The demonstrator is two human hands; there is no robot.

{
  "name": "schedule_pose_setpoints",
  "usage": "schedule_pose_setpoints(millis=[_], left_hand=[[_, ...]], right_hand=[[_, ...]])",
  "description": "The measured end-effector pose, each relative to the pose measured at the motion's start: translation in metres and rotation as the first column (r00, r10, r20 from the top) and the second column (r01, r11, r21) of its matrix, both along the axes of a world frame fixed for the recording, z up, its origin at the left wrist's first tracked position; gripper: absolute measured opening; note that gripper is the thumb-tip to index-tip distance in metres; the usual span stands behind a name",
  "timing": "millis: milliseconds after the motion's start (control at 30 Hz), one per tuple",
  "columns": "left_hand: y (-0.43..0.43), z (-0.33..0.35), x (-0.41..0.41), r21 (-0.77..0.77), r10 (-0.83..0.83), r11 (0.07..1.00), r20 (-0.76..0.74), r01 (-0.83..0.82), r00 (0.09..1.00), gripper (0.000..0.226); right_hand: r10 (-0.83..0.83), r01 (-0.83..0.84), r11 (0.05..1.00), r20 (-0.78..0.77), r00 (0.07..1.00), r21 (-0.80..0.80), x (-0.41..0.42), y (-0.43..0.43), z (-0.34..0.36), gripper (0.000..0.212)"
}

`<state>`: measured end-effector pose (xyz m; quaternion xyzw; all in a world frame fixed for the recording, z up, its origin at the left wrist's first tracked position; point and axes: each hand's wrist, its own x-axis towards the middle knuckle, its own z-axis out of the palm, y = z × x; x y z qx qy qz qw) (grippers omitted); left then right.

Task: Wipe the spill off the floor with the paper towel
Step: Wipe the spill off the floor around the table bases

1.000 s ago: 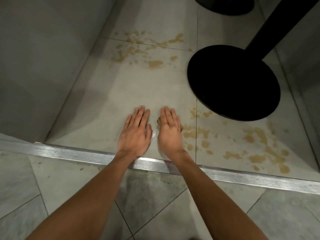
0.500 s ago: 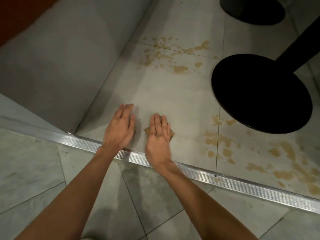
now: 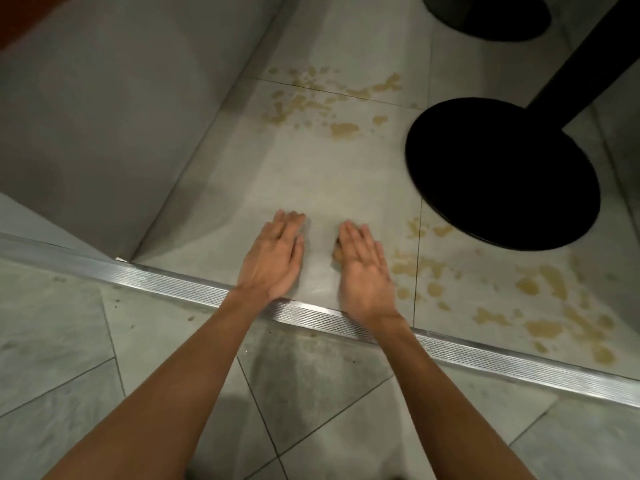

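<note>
My right hand (image 3: 362, 268) lies flat with straight fingers, pressing a brown-stained paper towel (image 3: 336, 253) onto the pale floor tile; only a small edge of the towel shows at the hand's left side. My left hand (image 3: 275, 256) rests flat on the tile a short way to the left, holding nothing. Tan spill patches (image 3: 540, 289) spread over the tile to the right of my right hand. More tan spill splashes (image 3: 325, 102) lie farther away near the wall. The tile between the hands and the far splashes looks wiped and damp.
A black round table base (image 3: 502, 174) with a slanted black post stands to the right of the wiped strip. A second dark base (image 3: 491, 15) sits at the top. A grey wall (image 3: 121, 116) bounds the left. A ribbed metal threshold strip (image 3: 450, 348) crosses under my wrists.
My right hand slid the towel left and then back to the right, toward the near spill patches. My left hand stayed flat beside it, and the camera view shifted slightly.
</note>
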<state>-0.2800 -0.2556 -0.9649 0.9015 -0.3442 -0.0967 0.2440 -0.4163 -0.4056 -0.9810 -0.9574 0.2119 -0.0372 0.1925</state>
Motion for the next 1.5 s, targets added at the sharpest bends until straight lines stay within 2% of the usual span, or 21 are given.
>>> schedule_pose_setpoints(millis=[67, 133, 233, 300, 367, 467, 567, 667, 800, 1033, 1200, 1300, 1367, 1433, 1500], left_hand=[[-0.016, 0.000, -0.015, -0.027, -0.032, 0.999, -0.011, 0.031, 0.999, 0.050], [-0.035, 0.002, -0.031, -0.060, -0.061, 0.996, -0.026, 0.059, 0.998, 0.049], [-0.063, 0.007, -0.057, -0.152, -0.093, 0.985, -0.054, 0.084, 0.994, 0.044], [-0.080, 0.009, -0.074, -0.192, -0.095, 0.978, -0.068, 0.080, 0.993, 0.041], [-0.099, 0.007, -0.093, -0.178, -0.103, 0.980, -0.044, 0.094, 0.994, 0.044], [-0.115, -0.003, -0.114, -0.090, -0.096, 0.991, 0.029, 0.098, 0.995, 0.061], [-0.127, -0.019, -0.103, 0.041, -0.167, 0.986, 0.201, 0.162, 0.965, 0.059], [-0.150, -0.022, -0.071, 0.136, -0.254, 0.964, 0.218, 0.228, 0.942, 0.059], [-0.153, -0.021, -0.068, 0.030, -0.206, 0.979, 0.177, 0.204, 0.962, 0.054], [-0.093, -0.028, -0.157, -0.122, -0.090, 0.985, 0.217, 0.119, 0.972, 0.049], [-0.098, -0.032, -0.202, -0.061, 0.003, 0.998, 0.225, 0.011, 0.974, 0.052], [-0.118, -0.033, -0.217, -0.010, -0.036, 0.999, 0.273, 0.041, 0.961, 0.056], [-0.133, -0.034, -0.232, 0.037, -0.121, 0.993, 0.284, 0.115, 0.951, 0.062], [-0.147, -0.036, -0.248, 0.052, -0.172, 0.985, 0.244, 0.164, 0.954, 0.062], [-0.151, -0.031, -0.245, -0.016, -0.183, 0.982, 0.151, 0.187, 0.972, 0.058]], right_hand=[[-0.066, 0.066, 0.998, 0.012, 0.998, 0.018, -0.018, -0.012, 0.002, 0.089], [-0.044, 0.043, 0.994, 0.013, 0.999, 0.104, -0.027, -0.021, 0.006, 0.079], [-0.021, 0.007, 0.929, 0.034, 0.999, 0.371, -0.039, -0.050, 0.027, 0.095], [-0.122, 0.075, 0.908, 0.090, 0.988, 0.412, -0.059, -0.078, 0.039, 0.096], [-0.242, 0.186, 0.912, 0.114, 0.964, 0.365, -0.087, -0.103, 0.043, 0.085], [-0.281, 0.253, 0.942, 0.105, 0.954, 0.220, -0.119, -0.113, 0.034, 0.061], [-0.218, 0.209, 0.974, 0.112, 0.970, 0.090, -0.149, -0.097, 0.017, 0.058], [-0.192, 0.185, 0.981, 0.140, 0.971, 0.062, -0.172, -0.080, 0.004, 0.058], [-0.222, 0.206, 0.974, 0.210, 0.952, 0.099, -0.189, -0.073, 0.001, 0.057], [-0.195, 0.182, 0.980, 0.203, 0.960, 0.084, -0.210, -0.077, 0.006, 0.056], [-0.107, 0.103, 0.994, 0.170, 0.980, 0.035, -0.208, -0.083, 0.001, 0.056], [-0.116, 0.108, 0.993, 0.174, 0.978, 0.052, -0.202, -0.092, 0.000, 0.056], [-0.124, 0.114, 0.991, 0.176, 0.976, 0.069, -0.199, -0.101, -0.002, 0.056], [-0.172, 0.154, 0.982, 0.181, 0.968, 0.109, -0.202, -0.106, -0.003, 0.055], [-0.231, 0.203, 0.968, 0.210, 0.950, 0.145, -0.201, -0.110, -0.002, 0.052]])
